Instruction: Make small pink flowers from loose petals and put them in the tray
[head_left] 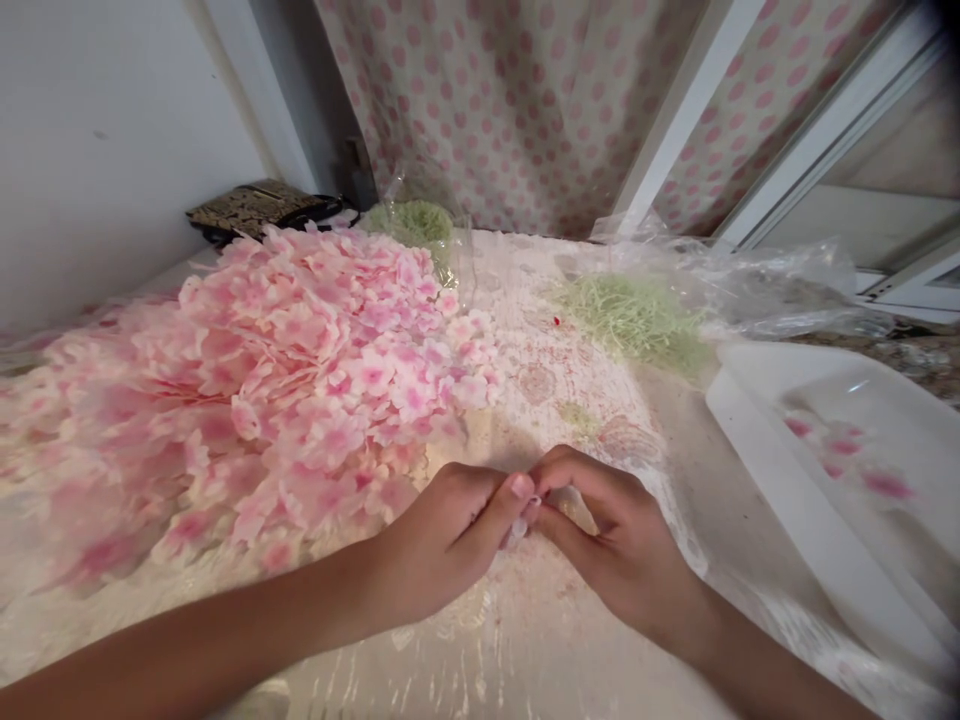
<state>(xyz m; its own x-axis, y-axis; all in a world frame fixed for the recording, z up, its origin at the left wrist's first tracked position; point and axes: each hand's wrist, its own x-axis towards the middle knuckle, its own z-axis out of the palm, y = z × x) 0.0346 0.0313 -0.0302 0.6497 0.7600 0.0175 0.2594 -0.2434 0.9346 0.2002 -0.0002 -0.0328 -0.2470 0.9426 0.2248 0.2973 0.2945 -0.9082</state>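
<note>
Over the front middle of the table, my left hand [450,540] and my right hand [619,540] meet fingertip to fingertip. Both are closed in a pinch around a small pale pinkish flower [519,528]. Most of this flower is hidden by my fingers, with only a whitish edge showing below the left thumb. Left of my hands spreads a large heap of pink and white artificial flowers [360,370]. Beyond my right hand lies a bundle of thin light-green plastic stems [641,318].
A white tray [795,530] with several pink flowers stands at the right. Clear plastic wrap [780,275] lies behind the stems, and a bag of green pieces [420,225] sits at the back. A patterned purse [259,205] rests by the wall; a dotted curtain [517,100] hangs behind.
</note>
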